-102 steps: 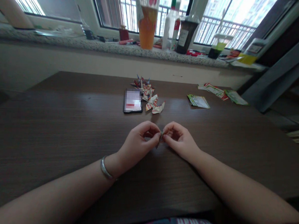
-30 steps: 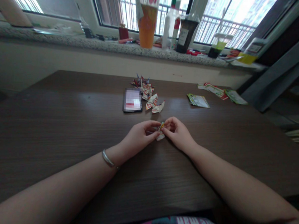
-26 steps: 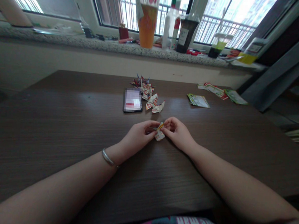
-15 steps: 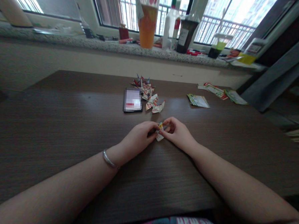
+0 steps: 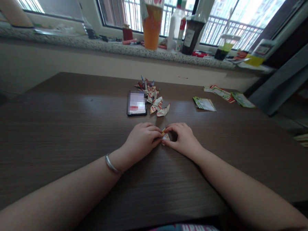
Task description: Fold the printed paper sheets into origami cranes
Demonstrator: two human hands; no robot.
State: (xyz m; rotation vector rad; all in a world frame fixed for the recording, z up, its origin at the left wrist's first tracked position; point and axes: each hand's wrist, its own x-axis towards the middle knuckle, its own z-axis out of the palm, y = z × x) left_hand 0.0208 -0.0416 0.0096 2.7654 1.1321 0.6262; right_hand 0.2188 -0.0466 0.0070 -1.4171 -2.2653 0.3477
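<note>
Paper [image 5: 165, 137] held, yellow end [image 5: 163, 131] toward twelve.
Long axis is laid roughly twelve-to-six; it is pinched by left hand [image 5: 141, 139], nearly closed, and right hand [image 5: 185, 139], loosely curved.

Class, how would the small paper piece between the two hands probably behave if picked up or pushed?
The small paper piece is probably light, looking thin and tiny between the left hand and right hand. It may hold creases, as the folded pieces beyond it show pointed corners. Its angular outline suggests sliding, not rolling, on the table.
</note>
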